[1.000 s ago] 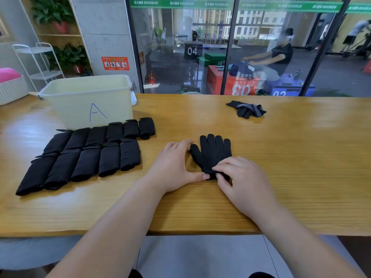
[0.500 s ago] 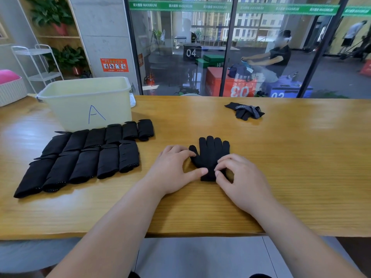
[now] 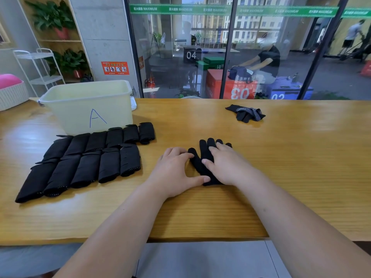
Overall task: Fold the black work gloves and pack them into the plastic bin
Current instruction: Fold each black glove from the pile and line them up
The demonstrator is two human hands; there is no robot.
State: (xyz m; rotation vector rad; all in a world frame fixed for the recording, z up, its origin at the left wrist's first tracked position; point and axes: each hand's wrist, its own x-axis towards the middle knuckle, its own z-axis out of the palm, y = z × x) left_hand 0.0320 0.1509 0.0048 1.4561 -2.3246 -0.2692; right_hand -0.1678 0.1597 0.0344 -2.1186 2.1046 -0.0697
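Mid-frame, the glove (image 3: 203, 149) is lying fingertips up-frame under the flat right hand (image 3: 227, 167), the spread left hand (image 3: 175, 171) touching its left edge.

folded gloves (image 3: 84, 159) before bin (image 3: 88, 101); single glove (image 3: 203, 149) rightward; perhaps a pair (image 3: 246, 113) behind.

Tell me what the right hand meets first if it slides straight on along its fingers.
Only the fingertips of the flat glove under the right hand; beyond them bare table, probably up to the glass.
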